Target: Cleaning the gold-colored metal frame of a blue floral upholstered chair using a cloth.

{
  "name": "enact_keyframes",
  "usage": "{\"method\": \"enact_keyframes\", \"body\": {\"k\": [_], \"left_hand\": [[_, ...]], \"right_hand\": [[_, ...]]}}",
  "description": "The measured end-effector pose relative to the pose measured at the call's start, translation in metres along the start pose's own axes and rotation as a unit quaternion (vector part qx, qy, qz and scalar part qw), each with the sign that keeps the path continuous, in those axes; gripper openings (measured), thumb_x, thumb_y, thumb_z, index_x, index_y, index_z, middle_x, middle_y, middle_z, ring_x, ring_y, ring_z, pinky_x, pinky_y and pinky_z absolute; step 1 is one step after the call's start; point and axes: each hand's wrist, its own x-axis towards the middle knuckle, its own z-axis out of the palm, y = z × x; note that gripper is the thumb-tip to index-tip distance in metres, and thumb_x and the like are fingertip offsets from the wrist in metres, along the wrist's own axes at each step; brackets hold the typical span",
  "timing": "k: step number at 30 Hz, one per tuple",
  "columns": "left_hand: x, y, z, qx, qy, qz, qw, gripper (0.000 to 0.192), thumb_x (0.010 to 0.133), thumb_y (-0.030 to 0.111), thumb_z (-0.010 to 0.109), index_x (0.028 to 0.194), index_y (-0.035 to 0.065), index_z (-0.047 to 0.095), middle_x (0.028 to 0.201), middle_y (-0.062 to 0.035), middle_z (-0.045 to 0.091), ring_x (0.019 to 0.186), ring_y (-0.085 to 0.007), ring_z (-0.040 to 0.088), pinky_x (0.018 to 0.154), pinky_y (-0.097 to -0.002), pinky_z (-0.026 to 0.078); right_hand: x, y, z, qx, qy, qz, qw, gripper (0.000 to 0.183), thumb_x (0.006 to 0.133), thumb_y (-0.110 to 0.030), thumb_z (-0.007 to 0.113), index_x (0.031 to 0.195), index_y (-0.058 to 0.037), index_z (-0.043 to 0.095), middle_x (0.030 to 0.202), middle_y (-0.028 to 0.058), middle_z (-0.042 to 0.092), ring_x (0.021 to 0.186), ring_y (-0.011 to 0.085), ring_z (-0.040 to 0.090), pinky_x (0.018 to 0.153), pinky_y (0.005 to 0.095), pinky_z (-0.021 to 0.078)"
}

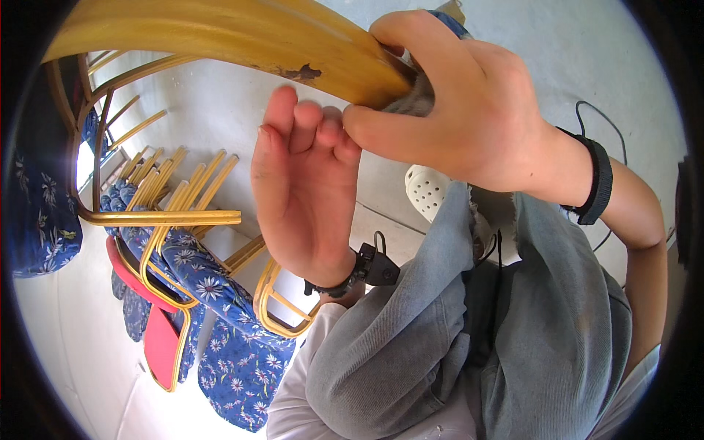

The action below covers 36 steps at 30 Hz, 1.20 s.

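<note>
A curved, gold-painted frame part (236,33) crosses the top of the view, with a dark chipped patch near its lower edge. My right hand (467,104) grips a grey cloth (415,102) against the right end of this part, thumb below and fingers above. Just under the frame is my left hand (313,181), palm up with its fingers curled upward; nothing lies in the palm. Its fingertips are close to my right thumb; whether they touch the frame or the thumb, I cannot tell. Both wrists wear black straps.
Stacked gold-framed chairs (176,192) with blue floral covers (242,374) and red padded parts (162,352) stand on the left. A dark cable (621,143) lies on the floor at right. Below the hands are my jeans-clad legs (385,341) and a white perforated clog (426,192).
</note>
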Motion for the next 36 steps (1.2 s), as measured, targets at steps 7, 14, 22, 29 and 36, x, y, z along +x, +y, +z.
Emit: {"method": "enact_keyframes", "body": {"k": [7, 14, 22, 29, 36], "left_hand": [[0.036, 0.019, -0.008, 0.287, -0.093, 0.209, 0.930, 0.034, 0.095, 0.037, 0.042, 0.108, 0.0081, 0.052, 0.103, -0.0085, 0.058, 0.099, -0.0206, 0.050, 0.088, -0.0348, 0.038], [0.091, 0.005, 0.045, 0.294, -0.100, 0.175, 0.934, 0.035, 0.093, 0.043, 0.043, 0.097, 0.0092, 0.051, 0.081, -0.0054, 0.053, 0.074, -0.0175, 0.049, 0.068, -0.0335, 0.043], [0.089, -0.009, 0.026, 0.192, -0.194, 0.128, 0.953, 0.048, 0.088, 0.056, 0.042, 0.094, 0.0098, 0.052, 0.067, -0.0011, 0.042, 0.055, -0.0125, 0.037, 0.052, -0.0270, 0.036], [0.089, -0.041, 0.034, 0.161, -0.043, 0.262, 0.951, 0.052, 0.089, 0.059, 0.036, 0.093, 0.0090, 0.051, 0.086, -0.0079, 0.047, 0.082, -0.0199, 0.044, 0.082, -0.0352, 0.038], [0.090, -0.039, 0.033, 0.232, -0.075, 0.245, 0.938, 0.048, 0.089, 0.057, 0.039, 0.091, 0.0094, 0.045, 0.087, -0.0044, 0.044, 0.084, -0.0181, 0.042, 0.083, -0.0369, 0.036]], "right_hand": [[-0.008, 0.008, -0.004, -0.077, -0.033, -0.073, 0.994, 0.036, 0.059, -0.013, 0.073, 0.091, -0.0034, 0.059, 0.078, 0.0083, 0.056, 0.051, 0.0194, 0.054, 0.045, 0.0282, 0.0448], [-0.015, 0.014, -0.007, -0.092, -0.029, -0.133, 0.986, 0.028, 0.054, -0.006, 0.070, 0.078, -0.0200, 0.067, 0.094, 0.0133, 0.056, 0.057, 0.0171, 0.055, 0.039, 0.0226, 0.0413], [-0.007, 0.020, -0.018, 0.195, 0.124, 0.034, 0.972, 0.041, 0.064, -0.011, 0.077, 0.095, -0.0019, 0.052, 0.090, 0.0127, 0.054, 0.075, 0.0165, 0.052, 0.061, 0.0248, 0.0453], [0.012, 0.009, 0.002, 0.107, 0.073, -0.025, 0.991, 0.037, 0.068, -0.009, 0.071, 0.098, -0.0032, 0.050, 0.091, 0.0121, 0.050, 0.077, 0.0256, 0.048, 0.066, 0.0342, 0.0404], [-0.042, 0.033, 0.007, 0.082, 0.092, -0.050, 0.991, 0.048, 0.061, 0.001, 0.066, 0.104, -0.0067, 0.045, 0.087, 0.0117, 0.045, 0.074, 0.0302, 0.046, 0.068, 0.0378, 0.0403]]}}
